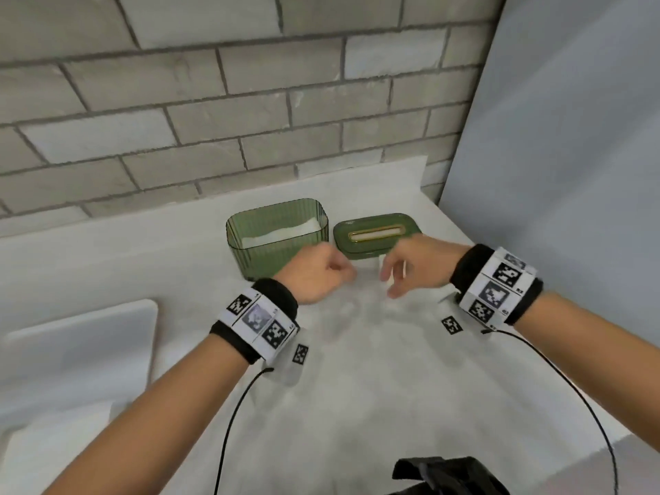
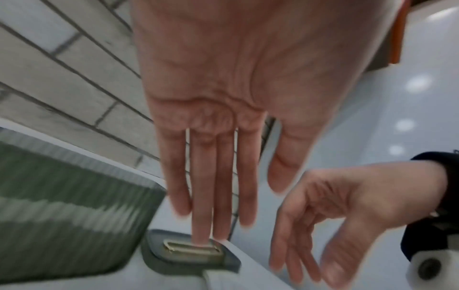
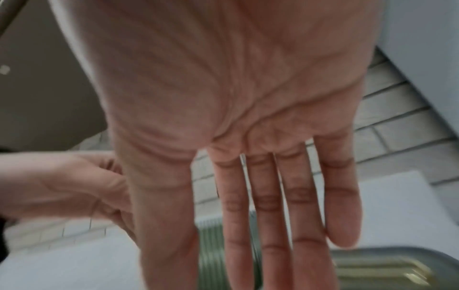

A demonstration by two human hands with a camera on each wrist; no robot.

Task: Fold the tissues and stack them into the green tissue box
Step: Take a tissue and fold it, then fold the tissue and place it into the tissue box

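Nearest you, at the bottom edge, sits a black object [image 1: 446, 475] that is too cropped to identify. Beyond it your forearms converge over the white table [image 1: 357, 405], each with a marker-printed wristband [image 1: 260, 323] and a trailing black cable [image 1: 232, 423].

Left hand [image 1: 316, 276]: the wrist view shows the fingers [image 2: 203, 186] straight and close together with the thumb apart, holding nothing. The head view is too blurred to confirm this.

Right hand [image 1: 416, 266]: the fingers [image 3: 265, 206] are extended side by side. Seen from the left wrist, they droop loosely toward the thumb, with nothing visibly held.

Below and between both sets of fingertips lies a faintly creased white patch. I judge it to be a tissue [image 1: 360, 309], though its edges are hard to tell from the table.

Just past the right fingertips rests the green lid [image 1: 375, 235], off the box, with its gold-rimmed slot facing up.

Just past the left knuckles stands the green tissue box [image 1: 276, 237] — open, with a white stack [image 1: 282, 234] already inside.

Governing relation: the box's long axis runs left to right, across the line of your fingers. Your left hand is the nearer one, so a folded tissue should travel forward and left, aligned with that axis.
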